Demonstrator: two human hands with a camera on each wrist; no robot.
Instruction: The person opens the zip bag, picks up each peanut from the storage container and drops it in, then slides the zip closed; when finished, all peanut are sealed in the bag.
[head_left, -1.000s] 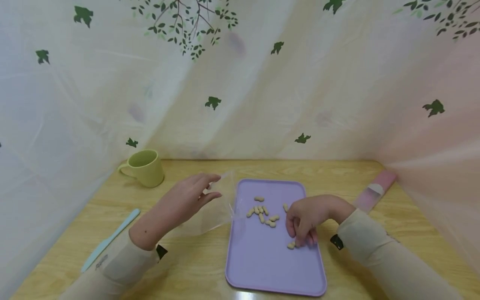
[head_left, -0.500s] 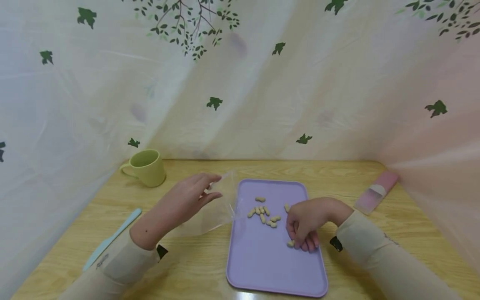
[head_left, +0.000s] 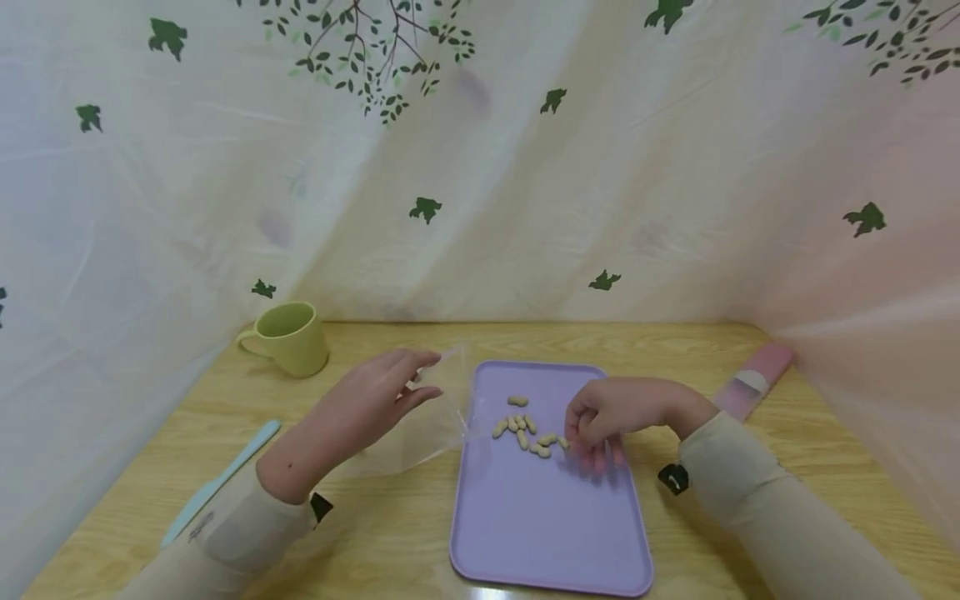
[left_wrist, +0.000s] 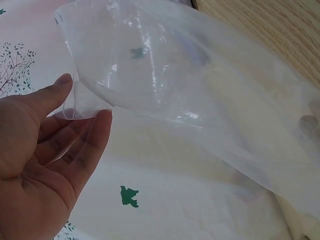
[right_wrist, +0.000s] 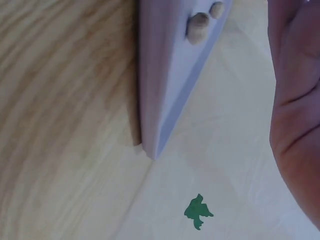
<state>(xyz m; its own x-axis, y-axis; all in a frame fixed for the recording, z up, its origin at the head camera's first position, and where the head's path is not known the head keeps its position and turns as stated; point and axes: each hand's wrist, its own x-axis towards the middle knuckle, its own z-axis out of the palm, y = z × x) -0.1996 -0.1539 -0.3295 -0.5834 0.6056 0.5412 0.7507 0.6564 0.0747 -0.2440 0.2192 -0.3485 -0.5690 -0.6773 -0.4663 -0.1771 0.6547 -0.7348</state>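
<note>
In the head view my left hand (head_left: 378, 392) pinches a clear plastic bag (head_left: 420, 433) by its edge, left of the purple tray (head_left: 540, 533). The left wrist view shows the bag (left_wrist: 165, 75) spreading out to the right from between thumb and fingertips. Over the right part of the tray, my right hand (head_left: 618, 417) points downward with bent fingers, and a peanut (head_left: 563, 443) shows at its fingertips. Several other unshelled peanuts (head_left: 522, 437) lie clustered on the tray to its left. The right wrist view catches only part of the hand (right_wrist: 300, 100), fingertips out of frame.
A green mug (head_left: 292, 340) stands at the back left of the wooden table (head_left: 375, 542). A light blue knife-shaped utensil (head_left: 221, 479) lies near the left forearm. At the back right lies a pink, flat, long object (head_left: 753, 379). A patterned curtain (head_left: 525, 208) hangs behind.
My right hand has moved up and left over the tray with a peanut at its fingertips; the peanut's former spot is bare. The left hand still holds the bag.
</note>
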